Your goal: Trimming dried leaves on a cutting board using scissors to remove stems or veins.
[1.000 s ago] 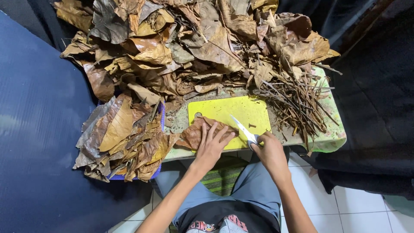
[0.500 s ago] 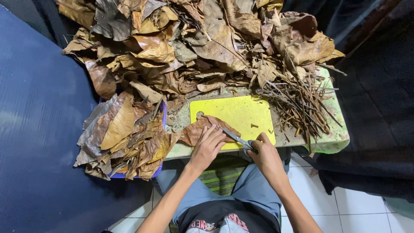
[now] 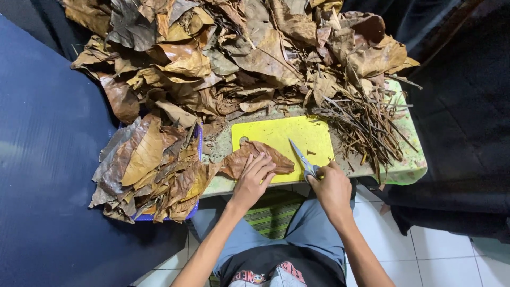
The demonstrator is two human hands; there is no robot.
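Head camera, looking down.

**Mia:** What is the person holding?

**Ben:** The right hand (image 3: 332,187) is closed around the handles of a pair of scissors (image 3: 303,158). The blades point up and away, over the yellow cutting board (image 3: 313,135). They look shut or nearly shut. I cannot tell for sure.

**Mia:** And the other hand?

**Ben:** The left hand (image 3: 251,183) lies flat, with its fingers (image 3: 261,166) spread a little. It presses down on a dry brown leaf (image 3: 241,158). It is not gripping the leaf, only holding it down.

**Mia:** Where is the leaf?

**Ben:** It is on the near left part of the board, and part of it hangs past the board's left edge. The fingertips touch the top of it. The scissor tips are just beside the leaf's right end, near the fingers.

**Mia:** What could go wrong?

**Ben:** I think the blades could nick a finger, because they are so close to the left hand. The leaf looks dry, so it might crack or crumble if pressed too hard. It could also slide on the smooth board.

**Mia:** What else is there?

**Ben:** A big pile of dry leaves (image 3: 239,53) covers the far side of the table (image 3: 409,170). A smaller stack of leaves (image 3: 149,170) sits on the left. A heap of thin stems (image 3: 366,127) lies on the right.
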